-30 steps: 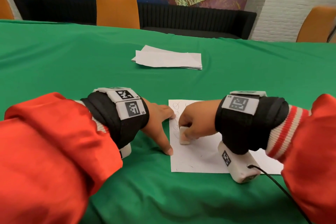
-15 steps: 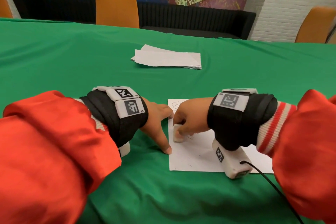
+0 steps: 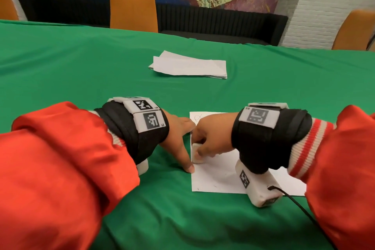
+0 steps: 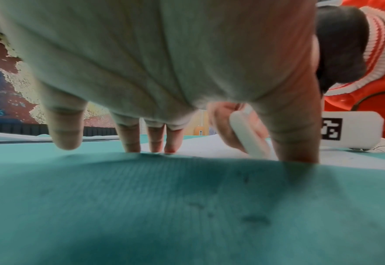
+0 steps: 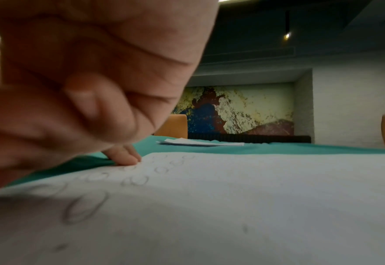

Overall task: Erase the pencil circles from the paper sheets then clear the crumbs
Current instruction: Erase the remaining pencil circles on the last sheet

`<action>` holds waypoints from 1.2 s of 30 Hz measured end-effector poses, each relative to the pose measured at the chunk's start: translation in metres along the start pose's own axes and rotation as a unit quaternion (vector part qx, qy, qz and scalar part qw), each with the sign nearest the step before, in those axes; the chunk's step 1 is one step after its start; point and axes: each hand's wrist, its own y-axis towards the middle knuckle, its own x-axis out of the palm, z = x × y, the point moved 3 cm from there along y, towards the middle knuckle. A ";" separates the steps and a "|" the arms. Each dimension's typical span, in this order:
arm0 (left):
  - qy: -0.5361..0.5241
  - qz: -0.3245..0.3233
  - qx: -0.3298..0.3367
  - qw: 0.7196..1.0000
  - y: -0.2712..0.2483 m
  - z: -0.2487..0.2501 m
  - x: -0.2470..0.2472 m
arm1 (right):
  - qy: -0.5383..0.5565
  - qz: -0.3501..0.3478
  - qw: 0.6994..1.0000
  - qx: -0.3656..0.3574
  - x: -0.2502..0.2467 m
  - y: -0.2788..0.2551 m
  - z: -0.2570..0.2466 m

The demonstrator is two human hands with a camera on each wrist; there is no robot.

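Note:
A white paper sheet (image 3: 219, 176) lies on the green tablecloth (image 3: 81, 71) in front of me. Pencil circles (image 5: 84, 208) run along its left side, several more farther up (image 5: 139, 180). My right hand (image 3: 211, 138) grips a white eraser (image 3: 196, 153) and presses it onto the sheet near the left edge; the left wrist view shows the eraser (image 4: 250, 136) tilted between the fingers. My left hand (image 3: 180, 142) rests spread with straight fingertips on the sheet's left edge, thumb (image 3: 189, 167) at the nearer part, holding it down.
A stack of white paper sheets (image 3: 190, 66) lies farther back on the table. Orange chairs (image 3: 133, 10) and a black bench stand behind the table's far edge. A black cable (image 3: 294, 203) runs from the right wrist camera toward me.
My right hand with the eraser has slid a little toward me and left along the sheet's edge, rubbing. The left hand stays pressed in place.

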 end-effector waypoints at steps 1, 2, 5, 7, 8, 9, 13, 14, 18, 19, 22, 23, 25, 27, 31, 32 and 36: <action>0.001 -0.001 -0.001 1.000 0.000 0.000 0.000 | -0.001 -0.005 1.000 0.003 0.000 0.000 0.001; 0.003 -0.003 -0.004 1.000 0.000 0.000 0.000 | -0.006 0.000 1.000 0.009 -0.001 0.001 0.003; 0.004 -0.005 -0.009 1.000 -0.001 0.000 0.000 | -0.026 0.025 0.999 0.022 -0.005 0.000 0.006; 0.003 -0.001 -0.004 1.000 -0.001 0.001 -0.001 | -0.027 0.016 0.999 0.008 -0.003 0.000 0.001; 0.002 0.000 -0.002 1.000 -0.001 0.001 -0.001 | -0.027 0.005 1.000 0.000 -0.002 0.000 -0.002; 0.001 0.001 -0.002 1.000 -0.001 0.001 -0.001 | -0.027 -0.004 1.000 -0.005 -0.001 0.000 -0.003; 0.007 -0.006 -0.008 1.000 -0.003 0.002 -0.001 | -0.026 0.011 0.999 0.020 -0.003 0.001 0.005; 0.010 -0.006 -0.009 1.000 -0.003 0.002 -0.002 | -0.021 0.014 0.999 0.027 -0.003 0.000 0.007; 0.009 -0.002 -0.005 1.000 -0.004 0.004 -0.003 | -0.001 -0.030 0.999 0.009 0.003 -0.006 0.004; 0.008 -0.003 -0.005 1.000 -0.004 0.003 -0.002 | 0.005 -0.035 0.999 0.013 0.004 -0.006 0.005; 0.009 -0.002 -0.008 1.000 -0.004 0.003 -0.002 | 0.016 -0.005 0.998 0.055 -0.001 -0.001 0.018; 0.009 -0.001 -0.010 1.000 -0.005 0.003 -0.002 | 0.018 0.006 0.998 0.067 -0.003 0.000 0.022; 0.009 0.000 -0.010 1.000 -0.006 0.004 -0.002 | 0.019 0.010 0.998 0.067 -0.004 0.000 0.022; 0.005 -0.001 -0.009 1.000 -0.005 0.004 -0.003 | 0.011 -0.009 0.999 0.042 -0.001 -0.001 0.013; 0.004 -0.005 -0.012 1.000 -0.005 0.004 -0.002 | 0.015 -0.031 0.999 0.041 -0.001 0.000 0.012; 0.007 -0.004 -0.013 1.000 -0.005 0.004 -0.002 | 0.018 -0.021 0.998 0.058 -0.002 0.002 0.017; 0.006 -0.003 -0.013 1.000 -0.006 0.004 -0.002 | 0.031 -0.007 0.996 0.078 -0.001 0.000 0.025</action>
